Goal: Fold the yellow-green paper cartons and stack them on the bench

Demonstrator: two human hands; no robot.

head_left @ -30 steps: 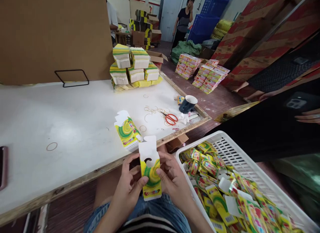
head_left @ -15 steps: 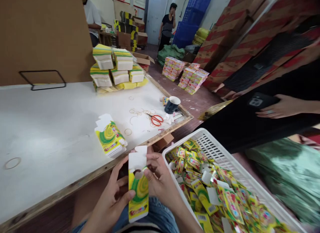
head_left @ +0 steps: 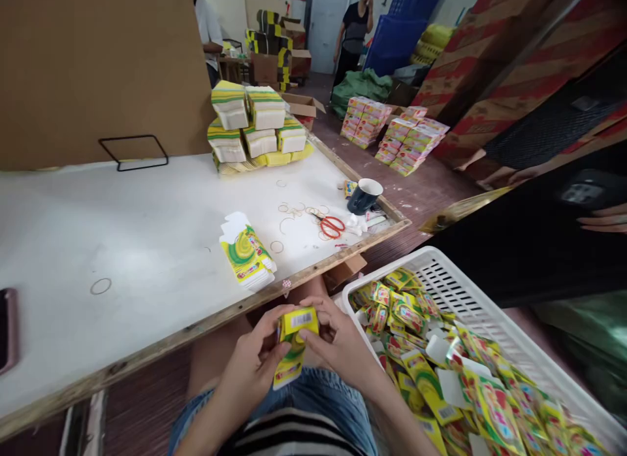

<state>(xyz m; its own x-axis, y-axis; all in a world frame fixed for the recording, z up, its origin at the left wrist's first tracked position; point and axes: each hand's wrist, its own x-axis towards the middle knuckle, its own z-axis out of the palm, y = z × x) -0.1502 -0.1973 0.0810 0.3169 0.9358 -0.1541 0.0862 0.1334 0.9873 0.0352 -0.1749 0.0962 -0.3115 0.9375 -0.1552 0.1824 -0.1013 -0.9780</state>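
Note:
A small yellow and green printed carton (head_left: 294, 351) is held over my lap, its barcode end facing up. My left hand (head_left: 262, 355) grips its left side, with the thumb on the front. On the other side, my right hand (head_left: 337, 342) holds the top right edge, thumb pressed near the barcode panel. A stack of flat cartons (head_left: 247, 253) in the same print lies on the white table (head_left: 161, 247) just beyond. To my right stands a white plastic basket (head_left: 435, 253) full of small yellow packets and cartons (head_left: 421, 371).
Bundled carton stacks (head_left: 259, 126) sit at the table's far end. Scissors (head_left: 332, 226), rubber bands (head_left: 277, 246) and a dark mug (head_left: 365, 196) lie near its right corner. A phone (head_left: 7, 328) is at the left edge. A person in black (head_left: 529, 247) stands beyond the basket.
The carton's white top flaps stood up before; now they are out of sight and a yellow barcode panel covers the top. My view has swung left, bringing the phone in.

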